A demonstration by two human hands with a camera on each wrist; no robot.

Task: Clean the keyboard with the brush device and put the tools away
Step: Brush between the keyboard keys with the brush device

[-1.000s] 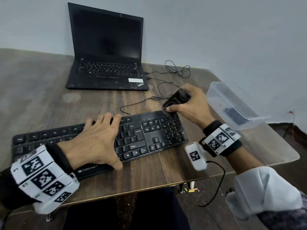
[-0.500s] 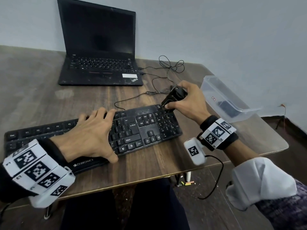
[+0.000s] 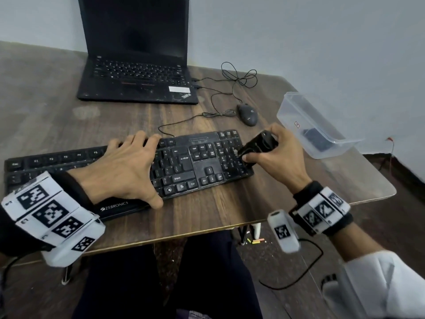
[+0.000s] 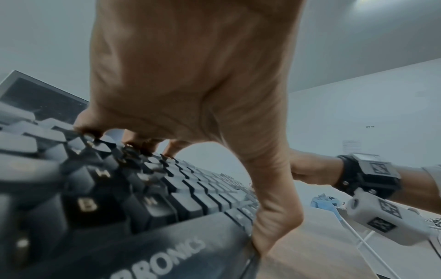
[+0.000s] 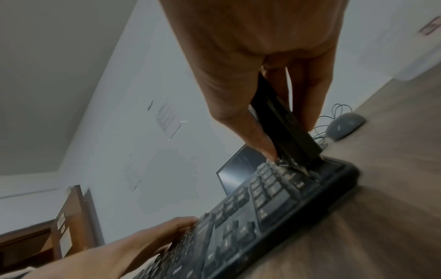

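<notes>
Wooden worktop, clear plastic container holding a dark object
Left hand spread flat on keyboard; right hand grips brush device; mouse beyond

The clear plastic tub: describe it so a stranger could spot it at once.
Start at the wooden table and go to its right edge, past the keyboard and the grey mouse. The clear plastic tub sits there, partly overhanging the edge. It is the only see-through thing, with a dark object inside.
</notes>
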